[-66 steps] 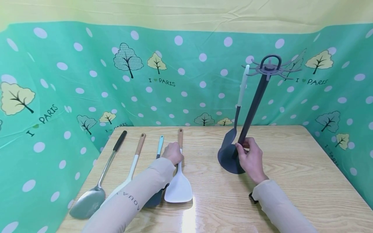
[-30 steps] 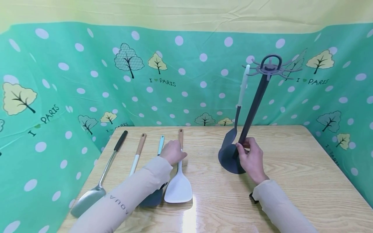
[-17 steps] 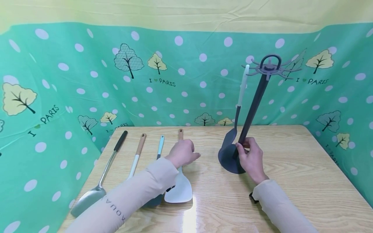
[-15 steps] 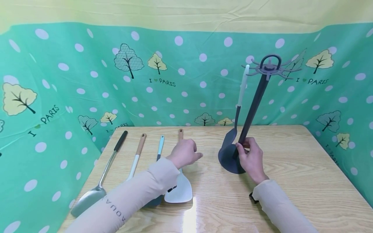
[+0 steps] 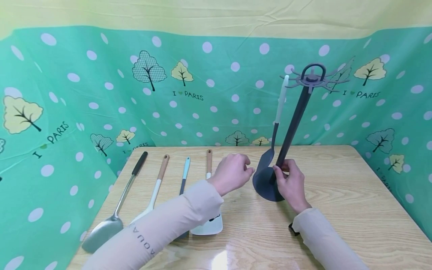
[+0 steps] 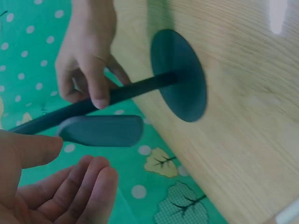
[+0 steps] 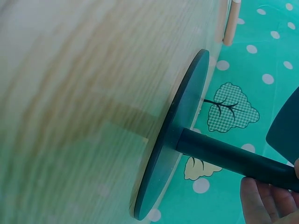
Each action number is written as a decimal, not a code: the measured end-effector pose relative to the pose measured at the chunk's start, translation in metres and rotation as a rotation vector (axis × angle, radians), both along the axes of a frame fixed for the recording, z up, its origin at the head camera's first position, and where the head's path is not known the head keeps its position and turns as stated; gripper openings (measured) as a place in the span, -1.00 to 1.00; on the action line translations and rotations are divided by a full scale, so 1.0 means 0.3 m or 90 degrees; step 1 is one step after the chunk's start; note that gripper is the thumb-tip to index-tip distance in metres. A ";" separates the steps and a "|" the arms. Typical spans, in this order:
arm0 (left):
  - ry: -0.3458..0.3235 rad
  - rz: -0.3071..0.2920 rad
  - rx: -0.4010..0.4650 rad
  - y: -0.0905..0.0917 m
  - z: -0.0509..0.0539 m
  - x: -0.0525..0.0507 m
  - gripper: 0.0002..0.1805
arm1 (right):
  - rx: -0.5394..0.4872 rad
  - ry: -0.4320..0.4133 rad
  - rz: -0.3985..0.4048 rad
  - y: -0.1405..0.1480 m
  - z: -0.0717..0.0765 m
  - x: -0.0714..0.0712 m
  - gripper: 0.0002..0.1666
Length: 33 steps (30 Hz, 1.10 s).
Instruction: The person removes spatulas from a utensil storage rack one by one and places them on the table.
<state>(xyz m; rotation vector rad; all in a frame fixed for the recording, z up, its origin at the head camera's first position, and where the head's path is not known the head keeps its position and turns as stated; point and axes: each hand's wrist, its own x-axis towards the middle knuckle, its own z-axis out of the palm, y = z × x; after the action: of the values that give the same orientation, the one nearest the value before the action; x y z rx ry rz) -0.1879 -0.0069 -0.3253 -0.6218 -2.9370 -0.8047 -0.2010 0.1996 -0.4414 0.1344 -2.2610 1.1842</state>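
My right hand (image 5: 291, 185) grips the lower pole of a dark utensil stand (image 5: 294, 125), which has a round base and a ring of hooks on top. From one hook hangs a dark spatula (image 5: 265, 159) with a pale green handle. My left hand (image 5: 234, 172) holds nothing and is just left of that spatula's blade. In the left wrist view, the left fingers (image 6: 100, 186) are loosely extended, thumb apart, close to the blade. The right wrist view shows the right fingers (image 7: 268, 198) against the pole and part of the dark blade at the edge.
On the wooden table (image 5: 337, 195), left of the stand, lie a white turner (image 5: 210, 228), a blue-handled dark utensil (image 5: 185, 170), a white utensil with wooden handle (image 5: 162, 167) and a metal turner (image 5: 104, 233). My left sleeve covers parts of them. A green dotted cloth (image 5: 216, 82) stands behind.
My left hand has moved from the white turner's handle rightwards to beside the hanging spatula, leaving the turner on the table. The right hand and stand have stayed in place.
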 end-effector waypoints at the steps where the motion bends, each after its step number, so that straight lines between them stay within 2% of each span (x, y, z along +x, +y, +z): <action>1: 0.006 -0.001 0.007 0.009 0.005 -0.002 -0.76 | -0.001 0.000 0.001 0.000 -0.001 -0.001 -0.79; 8: 0.038 -0.017 0.097 0.073 0.031 -0.023 -0.64 | -0.010 -0.015 0.012 -0.002 -0.003 -0.002 -0.77; 16: 0.082 -0.032 0.229 0.138 0.051 -0.074 -0.59 | -0.013 -0.014 0.009 -0.002 -0.005 -0.003 -0.78; 20: 0.074 -0.038 0.302 0.164 0.058 -0.100 -0.57 | -0.017 -0.005 0.013 -0.002 -0.004 -0.001 -0.78; 26: 0.033 -0.025 0.375 0.197 0.062 -0.123 -0.54 | -0.017 0.004 0.013 -0.001 -0.012 -0.004 -0.79; 29: 0.028 -0.028 0.400 0.209 0.063 -0.127 -0.64 | -0.016 0.007 0.013 -0.001 -0.013 -0.006 -0.79; 33: 0.042 -0.031 0.428 0.217 0.061 -0.131 -0.81 | -0.021 0.009 0.017 -0.001 -0.008 -0.006 -0.79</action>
<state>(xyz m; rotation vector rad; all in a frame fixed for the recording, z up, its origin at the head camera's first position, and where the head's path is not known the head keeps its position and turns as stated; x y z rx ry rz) -0.2273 0.0583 -0.3070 -0.6298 -2.3586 -1.6193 -0.2029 0.1994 -0.4438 0.1603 -2.2327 1.2294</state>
